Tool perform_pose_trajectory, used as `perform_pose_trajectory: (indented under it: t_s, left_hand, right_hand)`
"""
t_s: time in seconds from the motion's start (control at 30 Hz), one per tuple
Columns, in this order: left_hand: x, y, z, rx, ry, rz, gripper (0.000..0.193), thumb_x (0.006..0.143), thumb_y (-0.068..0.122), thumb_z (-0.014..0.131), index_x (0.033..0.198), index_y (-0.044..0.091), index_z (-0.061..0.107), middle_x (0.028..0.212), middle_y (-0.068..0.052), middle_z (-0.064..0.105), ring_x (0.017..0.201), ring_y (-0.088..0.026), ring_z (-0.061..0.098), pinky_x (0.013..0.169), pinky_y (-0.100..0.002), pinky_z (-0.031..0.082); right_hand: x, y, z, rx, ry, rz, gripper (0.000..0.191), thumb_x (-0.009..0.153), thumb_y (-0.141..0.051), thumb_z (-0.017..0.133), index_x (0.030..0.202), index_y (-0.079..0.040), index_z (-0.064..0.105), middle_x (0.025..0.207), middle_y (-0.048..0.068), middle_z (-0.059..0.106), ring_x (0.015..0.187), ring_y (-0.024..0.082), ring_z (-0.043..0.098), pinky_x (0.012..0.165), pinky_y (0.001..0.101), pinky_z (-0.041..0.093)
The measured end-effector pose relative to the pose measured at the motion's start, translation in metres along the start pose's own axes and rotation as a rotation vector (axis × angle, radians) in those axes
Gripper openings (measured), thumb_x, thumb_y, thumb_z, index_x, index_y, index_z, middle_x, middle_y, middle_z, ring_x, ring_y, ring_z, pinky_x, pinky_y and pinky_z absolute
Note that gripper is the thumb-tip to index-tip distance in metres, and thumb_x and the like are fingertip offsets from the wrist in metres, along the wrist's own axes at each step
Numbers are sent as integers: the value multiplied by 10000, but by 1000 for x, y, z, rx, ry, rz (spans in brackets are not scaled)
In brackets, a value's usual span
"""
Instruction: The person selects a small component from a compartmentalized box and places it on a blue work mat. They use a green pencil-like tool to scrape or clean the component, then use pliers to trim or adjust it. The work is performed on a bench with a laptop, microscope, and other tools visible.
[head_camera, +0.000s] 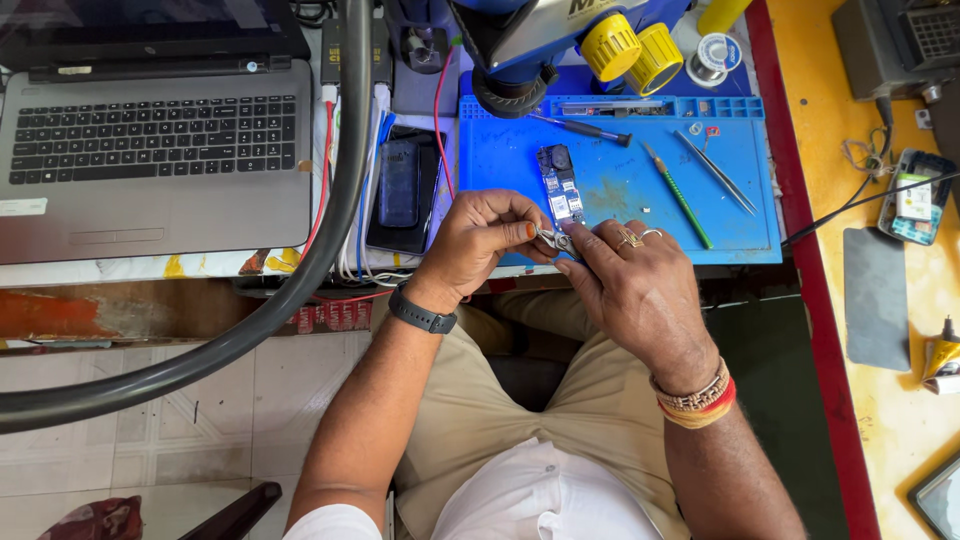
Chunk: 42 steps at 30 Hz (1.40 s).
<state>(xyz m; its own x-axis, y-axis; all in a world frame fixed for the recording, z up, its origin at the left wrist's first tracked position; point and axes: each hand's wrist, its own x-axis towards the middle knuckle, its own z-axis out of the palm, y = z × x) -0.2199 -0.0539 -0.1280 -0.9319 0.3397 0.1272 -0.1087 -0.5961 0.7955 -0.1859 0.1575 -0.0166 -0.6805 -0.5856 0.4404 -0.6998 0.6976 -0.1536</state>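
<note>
My left hand (485, 238) and my right hand (628, 278) meet at the near edge of a blue work mat (640, 215). Together they pinch a small silvery metal part (553, 239) between the fingertips. Just beyond the fingers a narrow phone circuit board (560, 185) lies lengthwise on the mat. My left wrist wears a dark band, my right wrist several bracelets, and there are rings on the right fingers.
On the mat lie a screwdriver (585, 128), a green-handled tool (680, 197) and tweezers (717, 172). A microscope (560, 40) with yellow knobs overhangs the mat. To the left sit a dark phone (400, 185), cables, a thick black hose (330, 210) and a laptop (155, 140). An opened phone (915, 197) rests at right.
</note>
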Motion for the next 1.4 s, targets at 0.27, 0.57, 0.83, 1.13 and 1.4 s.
perform_pose_trajectory:
  t_s: [0.27,0.57,0.83,1.13,1.4]
  left_hand:
    - [0,-1,0,29,1,-10,116,994,31,677,1058,-64,702,980,-146,732,899,-259,760,824,-379,650]
    - [1,-1,0,17,10,-19,111,982,36,703,1028,-64,712,988,-149,735,901,-256,758,815,-388,656]
    - [1,-1,1,49,29,-16,95,974,24,708,1000,-67,712,985,-152,734,900,-262,761,813,-391,664]
    - [2,-3,2,84,41,-12,75,977,7,693,981,-67,706,982,-154,729,900,-256,760,810,-390,669]
    - [2,-3,2,96,42,4,52,972,-13,686,977,-61,705,990,-151,730,909,-248,756,817,-387,669]
  right_hand:
    - [-2,4,-1,-19,-15,0,376,896,-270,757,1217,-77,731,877,54,661,783,262,621,696,406,480]
    - [-3,4,-1,-45,-10,9,387,883,-308,766,1201,-88,738,877,46,666,801,251,625,686,400,474]
    - [-5,5,-1,-70,1,1,381,879,-321,769,1182,-93,742,896,40,676,812,247,626,685,396,472]
    - [-5,5,-1,-74,6,3,375,878,-326,770,1177,-100,744,902,34,678,816,241,625,689,392,474]
    - [-3,4,-1,-67,4,2,377,880,-329,769,1175,-95,747,884,38,671,799,242,619,677,394,474]
